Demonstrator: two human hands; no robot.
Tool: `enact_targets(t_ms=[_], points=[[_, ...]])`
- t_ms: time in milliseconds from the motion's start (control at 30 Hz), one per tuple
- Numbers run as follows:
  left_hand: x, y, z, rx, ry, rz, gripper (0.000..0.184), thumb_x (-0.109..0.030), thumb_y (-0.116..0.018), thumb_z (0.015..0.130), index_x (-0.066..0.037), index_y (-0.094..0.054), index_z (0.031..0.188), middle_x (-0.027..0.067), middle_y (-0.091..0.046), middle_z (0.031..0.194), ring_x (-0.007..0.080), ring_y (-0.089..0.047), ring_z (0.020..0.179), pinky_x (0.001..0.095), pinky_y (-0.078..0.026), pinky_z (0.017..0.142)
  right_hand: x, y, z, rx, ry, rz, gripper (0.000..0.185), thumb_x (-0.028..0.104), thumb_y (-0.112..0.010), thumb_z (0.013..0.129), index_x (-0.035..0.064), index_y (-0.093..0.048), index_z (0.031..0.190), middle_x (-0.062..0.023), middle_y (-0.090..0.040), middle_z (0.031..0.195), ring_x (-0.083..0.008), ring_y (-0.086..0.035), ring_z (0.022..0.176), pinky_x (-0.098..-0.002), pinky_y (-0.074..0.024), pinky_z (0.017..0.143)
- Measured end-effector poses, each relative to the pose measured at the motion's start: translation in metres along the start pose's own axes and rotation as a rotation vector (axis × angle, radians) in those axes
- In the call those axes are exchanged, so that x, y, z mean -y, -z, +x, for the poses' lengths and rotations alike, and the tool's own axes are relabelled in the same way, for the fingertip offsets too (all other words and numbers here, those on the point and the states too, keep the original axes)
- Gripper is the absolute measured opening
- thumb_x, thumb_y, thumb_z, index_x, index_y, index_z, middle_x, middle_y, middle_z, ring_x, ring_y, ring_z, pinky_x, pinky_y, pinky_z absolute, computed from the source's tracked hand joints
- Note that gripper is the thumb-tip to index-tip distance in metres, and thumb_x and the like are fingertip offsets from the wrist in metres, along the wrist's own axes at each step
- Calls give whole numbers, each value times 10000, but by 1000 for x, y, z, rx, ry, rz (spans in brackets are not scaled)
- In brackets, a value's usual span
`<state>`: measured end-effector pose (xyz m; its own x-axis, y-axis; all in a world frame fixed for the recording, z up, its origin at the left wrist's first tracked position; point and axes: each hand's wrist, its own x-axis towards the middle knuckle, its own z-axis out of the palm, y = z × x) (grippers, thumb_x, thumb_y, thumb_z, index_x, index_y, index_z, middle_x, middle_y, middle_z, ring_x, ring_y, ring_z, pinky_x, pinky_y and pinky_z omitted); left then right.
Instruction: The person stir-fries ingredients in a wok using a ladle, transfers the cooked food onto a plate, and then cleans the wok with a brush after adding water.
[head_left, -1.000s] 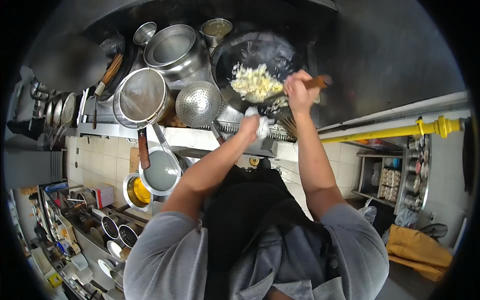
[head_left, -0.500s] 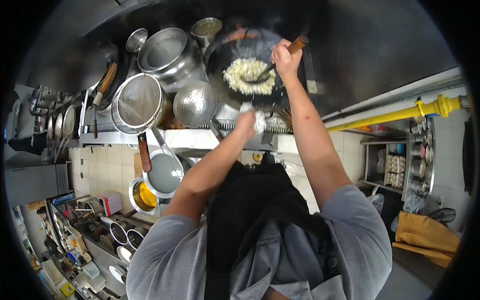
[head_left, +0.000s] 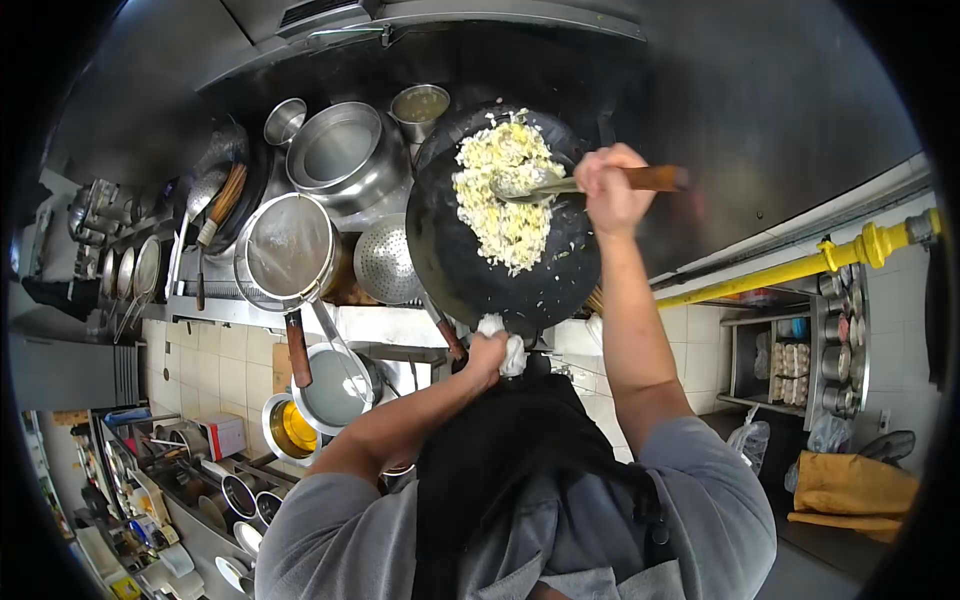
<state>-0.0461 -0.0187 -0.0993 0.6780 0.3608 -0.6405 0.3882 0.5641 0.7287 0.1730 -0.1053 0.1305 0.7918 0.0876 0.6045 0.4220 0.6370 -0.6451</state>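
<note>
A large black wok (head_left: 450,265) fills the middle of the view, tilted toward me. My left hand (head_left: 489,357) is closed at its near rim on a white cloth (head_left: 513,355); the wok's handle beneath is hidden. Yellow and white fried rice with egg (head_left: 505,230), by its look, is spread across the wok's far and middle part. My right hand (head_left: 617,190) grips a metal ladle (head_left: 560,187) by the shaft near its wooden handle. The ladle's bowl rests in the food.
Left of the wok are a perforated strainer (head_left: 385,262), a mesh sieve (head_left: 290,250), and a steel pot (head_left: 335,150). A bowl of yellow liquid (head_left: 293,428) is lower left. A yellow pipe (head_left: 780,275) runs along the right. A dark wall (head_left: 740,130) rises behind.
My left hand has drawn the wok toward me and tilted it. The food has spread into a longer patch. My right hand has moved right and down, with the ladle now lying more level.
</note>
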Motion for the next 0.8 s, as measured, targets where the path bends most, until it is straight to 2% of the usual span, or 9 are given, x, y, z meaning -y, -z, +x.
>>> enact_targets(t_ms=[100,133,267,367,500,567,667,733,800], points=[[-21,-17,60,178,154,-161,249,-67,-527,898,69,-567,1102,149,-656,919,263,-673,733,402,-556,608,35,-8,18,68,-19,89,212,-73,-476,785,22,-421,603,-46,-444,535,-95,-386,436,-263,-312,418],[-38,-31,75,118,180,-182,234,-79,-534,909,70,-571,1085,146,-655,912,263,-673,732,407,-554,594,30,-8,21,61,-24,47,204,-67,-477,787,18,-436,606,-44,-443,528,-97,-384,429,-263,-310,413],[-45,-58,130,-4,158,-218,224,-140,-493,964,39,-580,1068,130,-661,902,293,-670,737,442,-560,622,-62,26,23,-6,-81,-138,184,-5,-514,774,9,-508,591,-40,-477,516,-100,-437,423,-257,-363,427],[-48,-52,127,94,160,-279,246,-165,-500,969,38,-596,1072,118,-668,890,273,-673,746,418,-562,645,-131,59,11,-24,-241,-186,216,4,-515,775,33,-466,567,-4,-464,524,-79,-423,437,-237,-352,447],[-49,-20,87,92,63,-295,261,-207,-597,926,30,-639,1025,93,-673,925,203,-653,713,346,-517,641,-66,43,23,40,-314,-147,271,-1,-530,799,62,-423,558,22,-425,519,-59,-398,457,-231,-319,447],[-41,7,62,91,107,-283,257,-172,-564,924,50,-630,1034,107,-680,907,224,-667,715,374,-548,598,-50,54,8,92,-314,-131,268,-2,-526,796,64,-423,557,18,-433,512,-60,-403,465,-233,-321,449],[-29,29,36,86,185,-296,184,-136,-570,911,0,-625,1022,94,-669,863,230,-667,704,373,-554,583,-100,74,0,136,-215,-240,251,6,-521,802,48,-448,565,10,-441,508,-74,-415,470,-241,-323,445],[-13,40,30,111,233,-294,130,-83,-582,890,-31,-614,1005,84,-654,830,222,-662,704,362,-549,571,-106,69,24,44,-296,-108,246,-8,-545,794,38,-454,571,7,-441,510,-74,-410,459,-244,-317,437],[-5,44,24,79,162,-276,136,-92,-567,911,-14,-615,1011,87,-660,828,221,-663,694,364,-556,573,-100,55,50,62,-253,-115,248,-12,-552,792,38,-452,571,7,-441,511,-73,-403,451,-245,-312,432]])
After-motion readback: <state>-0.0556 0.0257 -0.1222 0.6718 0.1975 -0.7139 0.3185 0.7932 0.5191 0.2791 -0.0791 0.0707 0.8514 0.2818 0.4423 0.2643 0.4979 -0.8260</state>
